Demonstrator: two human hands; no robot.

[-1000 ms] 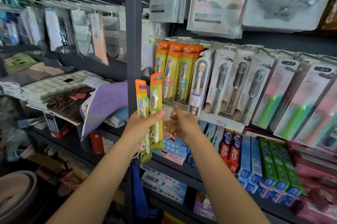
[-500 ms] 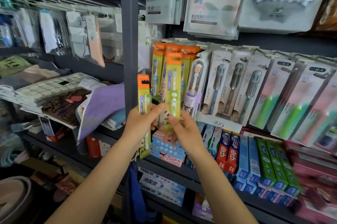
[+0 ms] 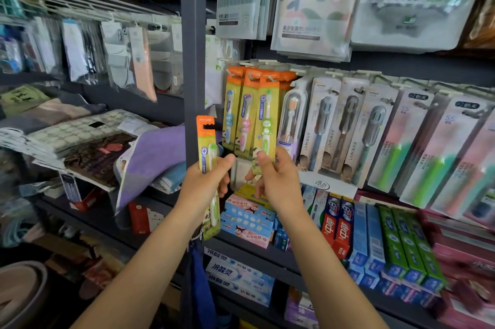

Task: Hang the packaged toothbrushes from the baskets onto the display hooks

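My left hand (image 3: 205,185) has its fingers and thumb curled round an orange-topped yellow card pack with a green toothbrush (image 3: 207,168), held upright in front of the dark grey metal shelf post (image 3: 192,42). My right hand (image 3: 276,181) pinches the bottom edge of a second orange-and-yellow pack with a green toothbrush (image 3: 265,125); its orange top sits up at a white display hook (image 3: 272,78), though I cannot tell whether the hook passes through the hole. At nine o'clock of that pack, touching it, hang two like packs, one with a pink brush (image 3: 245,119), one with a blue brush (image 3: 230,114). At three o'clock hangs a row of grey-white packs with dark brushes (image 3: 340,125), then pink-and-green packs (image 3: 401,146). At six o'clock of my hands, boxed toothpaste (image 3: 247,217) lies on the dark shelf (image 3: 267,256). Far at nine o'clock, folded cloths (image 3: 80,141) are stacked.
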